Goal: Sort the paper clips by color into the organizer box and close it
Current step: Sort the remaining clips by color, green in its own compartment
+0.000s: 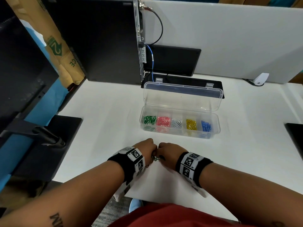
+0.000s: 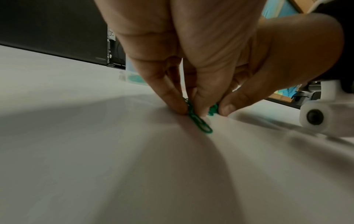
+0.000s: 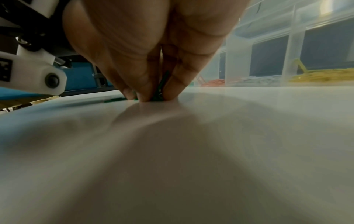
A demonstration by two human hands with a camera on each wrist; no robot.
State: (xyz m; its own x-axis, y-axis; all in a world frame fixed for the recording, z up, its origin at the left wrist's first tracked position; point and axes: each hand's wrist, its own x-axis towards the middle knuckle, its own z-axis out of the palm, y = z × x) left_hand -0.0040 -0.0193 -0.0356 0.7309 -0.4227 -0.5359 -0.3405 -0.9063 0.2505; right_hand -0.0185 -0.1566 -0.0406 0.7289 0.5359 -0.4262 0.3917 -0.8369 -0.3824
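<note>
Both hands are down on the white table [image 1: 105, 112], close together, with their knuckles touching. The left hand [image 1: 146, 149] pinches green paper clips [image 2: 199, 121] between its fingertips [image 2: 177, 104] and presses them to the table. One green clip lies flat and sticks out from under those fingers. The right hand [image 1: 168, 150] has its fingers bunched in a tight pinch too — in the right wrist view a green clip [image 3: 161, 84] stands up between its fingertips [image 3: 173, 89], which touch the table. More green shows just beside them, but it is too blurry to count.

The organizer box [image 1: 213, 135] sits on the table beyond the hands, a little to the right, and apart from them. It is clear plastic. Its lid [image 1: 182, 97] is open and stands up at the back. Inside are five parts in a row. From left to right they hold green clips [image 1: 150, 120], pink clips [image 1: 163, 122], white clips [image 1: 177, 123], yellow clips [image 1: 191, 124] and blue clips [image 1: 205, 126].

Each wrist wears a black band with black and white square marks — the left band [image 1: 131, 159] and the right band [image 1: 191, 163].

A black computer case [image 1: 91, 38] stands at the back left of the table, with a blue cable [image 1: 151, 58] and a black cable [image 1: 159, 28] coming from it. A white wall panel [image 1: 237, 38] runs along the back. A red shirt [image 1: 172, 217] shows at the bottom.
</note>
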